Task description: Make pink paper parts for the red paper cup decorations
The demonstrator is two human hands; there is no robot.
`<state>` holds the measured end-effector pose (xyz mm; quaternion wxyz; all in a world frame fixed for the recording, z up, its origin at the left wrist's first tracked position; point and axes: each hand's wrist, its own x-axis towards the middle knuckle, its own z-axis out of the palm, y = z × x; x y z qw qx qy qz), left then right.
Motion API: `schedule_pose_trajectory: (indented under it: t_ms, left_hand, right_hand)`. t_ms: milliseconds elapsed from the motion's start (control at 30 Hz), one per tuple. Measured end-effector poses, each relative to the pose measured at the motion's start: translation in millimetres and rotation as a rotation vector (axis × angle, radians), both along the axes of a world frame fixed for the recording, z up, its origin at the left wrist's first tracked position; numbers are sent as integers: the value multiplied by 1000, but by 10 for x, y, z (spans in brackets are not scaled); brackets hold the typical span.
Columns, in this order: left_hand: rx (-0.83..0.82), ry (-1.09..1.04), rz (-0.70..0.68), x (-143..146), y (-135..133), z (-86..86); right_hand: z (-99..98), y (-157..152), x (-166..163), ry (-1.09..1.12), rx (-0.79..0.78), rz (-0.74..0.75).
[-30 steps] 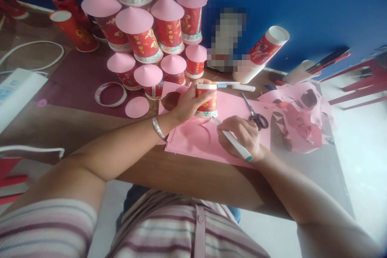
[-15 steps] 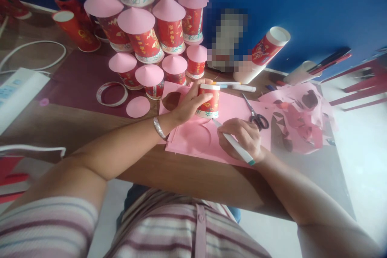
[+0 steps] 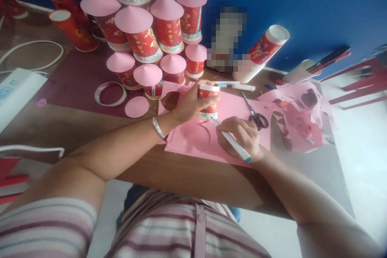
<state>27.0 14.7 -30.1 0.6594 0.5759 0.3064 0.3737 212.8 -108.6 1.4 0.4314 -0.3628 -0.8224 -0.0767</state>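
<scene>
A small red paper cup (image 3: 208, 107) with white bands at top and bottom stands in the grip of my left hand (image 3: 193, 102), its fingers wrapped round the side. Green marks show on the cup's lower white band. My right hand (image 3: 240, 135) pinches a white marker pen (image 3: 236, 147) with a green end, the tip at the cup's bottom edge. Under both hands lie pink paper sheets (image 3: 193, 141) with a drawn circle. Just right of the cup, black-handled scissors (image 3: 258, 119) rest on the paper.
Red cups with pink cone roofs (image 3: 134, 20) are stacked at the back left. A paper ring (image 3: 110, 104) and pink disc (image 3: 137, 107) lie left. Pink scraps (image 3: 299, 117) are heaped at right. A red-and-white tube (image 3: 266, 48) leans near the blue wall; a pen holder (image 3: 302, 71) lies beside it.
My left thumb has stretched further across the cup's front. The cup seems slightly turned, with green marks now showing differently on its lower band. The marker stays at its bottom edge.
</scene>
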Motion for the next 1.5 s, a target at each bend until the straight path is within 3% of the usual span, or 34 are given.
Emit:
schedule_pose_trajectory:
  t_ms: [500,1500]
  left_hand:
    - [79,47,0,1,28,-46]
    - [48,16,4,18,32,-71]
  right_hand:
    - [0,-9,22,-53,-19,-10]
    - [16,-4,-6,-66,-14,6]
